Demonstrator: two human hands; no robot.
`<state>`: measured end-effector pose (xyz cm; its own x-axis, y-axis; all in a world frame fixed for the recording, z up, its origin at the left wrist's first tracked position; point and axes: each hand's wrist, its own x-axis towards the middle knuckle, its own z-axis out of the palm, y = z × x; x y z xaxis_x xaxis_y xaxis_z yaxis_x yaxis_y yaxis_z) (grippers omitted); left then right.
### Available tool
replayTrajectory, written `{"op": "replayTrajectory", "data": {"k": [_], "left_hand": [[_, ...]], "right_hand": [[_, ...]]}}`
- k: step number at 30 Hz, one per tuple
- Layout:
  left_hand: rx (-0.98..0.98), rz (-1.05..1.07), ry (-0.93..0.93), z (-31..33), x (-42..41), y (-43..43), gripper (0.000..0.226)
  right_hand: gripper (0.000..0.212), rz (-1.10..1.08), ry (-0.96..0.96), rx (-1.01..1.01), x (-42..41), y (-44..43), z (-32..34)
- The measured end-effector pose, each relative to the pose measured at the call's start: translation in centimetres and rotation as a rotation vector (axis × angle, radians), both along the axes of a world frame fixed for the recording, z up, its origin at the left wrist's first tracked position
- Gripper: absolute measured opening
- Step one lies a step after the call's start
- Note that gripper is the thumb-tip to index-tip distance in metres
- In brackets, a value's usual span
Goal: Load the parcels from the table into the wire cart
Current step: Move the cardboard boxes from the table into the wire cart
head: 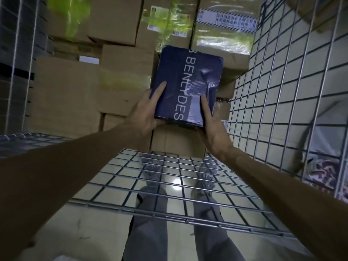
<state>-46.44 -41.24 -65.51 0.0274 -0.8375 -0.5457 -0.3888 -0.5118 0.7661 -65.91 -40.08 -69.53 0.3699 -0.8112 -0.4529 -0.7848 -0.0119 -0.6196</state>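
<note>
- Blue parcel (185,85) clamped at its near end between left hand (147,110) and right hand (211,127), thumbs on top.
- Slip judged possible: glossy wrap, far end unsupported over cartons (120,59) ahead.

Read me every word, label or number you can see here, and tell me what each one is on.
"BENEYDES", white print on the blue parcel; the fourth letter is uncertain under glare, and a cut-off character precedes it.
White striped tape on a cardboard box: characters too blurred to read.
Barcode label on the green-taped box: too small to read.
</note>
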Motion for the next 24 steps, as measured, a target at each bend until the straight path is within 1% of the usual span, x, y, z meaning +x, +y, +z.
{"op": "replayTrajectory", "data": {"k": [2,3,5,6,7,8,9,11,12,13,14,15,16,17,18,19,20,21,24], "left_hand": [[-0.068,-0.035,-0.038,0.6,-0.1,0.0,0.043],[-0.123,-0.038,-0.092,1.0,0.1,0.3,0.043],[-0.182,-0.008,-0.107,0.7,0.4,1.1,0.040],[-0.184,-0.005,-0.096,0.1,0.9,1.1,0.039],[-0.129,-0.012,-0.098,-0.6,0.9,0.7,0.039],[-0.132,-0.030,-0.089,-1.1,1.3,0.8,0.044],[-0.118,0.002,-0.075,-1.7,1.7,0.9,0.051],[-0.024,0.014,-0.051,-2.7,2.7,1.0,0.068],[0.012,-0.032,-0.061,-2.8,2.9,0.9,0.082],[-0.016,-0.079,-0.073,-3.4,3.1,1.0,0.087],[-0.001,-0.062,-0.017,-3.5,2.8,0.9,0.078],[-0.023,-0.028,0.015,-3.3,2.6,0.6,0.062],[-0.030,-0.023,-0.039,-2.8,2.2,0.5,0.051],[-0.040,-0.009,-0.136,-2.5,1.8,0.1,0.052],[-0.064,-0.071,-0.194,-2.9,2.0,0.1,0.066],[-0.060,-0.159,-0.222,-3.4,2.0,0.3,0.088],[-0.063,-0.271,-0.305,-3.9,2.2,0.7,0.105],[-0.074,-0.325,-0.360,-3.9,2.3,0.9,0.114],[-0.096,-0.378,-0.420,-4.2,2.5,1.2,0.120]], "right_hand": [[0.121,0.024,0.013,-0.061,-0.5,0.2,0.0],[0.121,0.026,0.000,-0.068,-0.4,0.3,0.0],[0.120,0.024,0.001,-0.050,-0.2,0.5,-0.1],[0.121,0.024,0.014,-0.051,-0.1,0.5,-0.2],[0.122,0.032,0.018,-0.062,0.0,0.5,-0.4],[0.123,0.034,0.015,-0.067,-0.1,0.5,-0.7],[0.124,0.031,0.007,-0.064,-0.2,0.5,-1.2],[0.122,0.046,0.025,-0.102,-0.4,0.5,-2.0],[0.120,0.056,0.037,-0.133,-0.4,0.4,-2.4],[0.118,0.062,0.049,-0.152,-0.5,0.3,-2.7],[0.116,0.062,0.061,-0.147,-0.6,0.3,-2.9],[0.113,0.054,0.065,-0.145,-0.5,0.3,-3.0],[0.111,0.044,0.057,-0.150,-0.4,0.5,-3.1],[0.110,0.036,0.035,-0.161,-0.4,0.6,-3.2],[0.109,0.025,0.018,-0.172,-0.3,0.6,-3.0],[0.108,0.012,-0.020,-0.171,-0.3,0.7,-3.1],[0.107,0.004,-0.047,-0.151,-0.3,0.8,-3.1],[0.106,-0.017,-0.086,-0.133,-0.5,0.6,-3.0],[0.110,-0.042,-0.155,-0.092,-1.5,-0.3,-2.6]]}}
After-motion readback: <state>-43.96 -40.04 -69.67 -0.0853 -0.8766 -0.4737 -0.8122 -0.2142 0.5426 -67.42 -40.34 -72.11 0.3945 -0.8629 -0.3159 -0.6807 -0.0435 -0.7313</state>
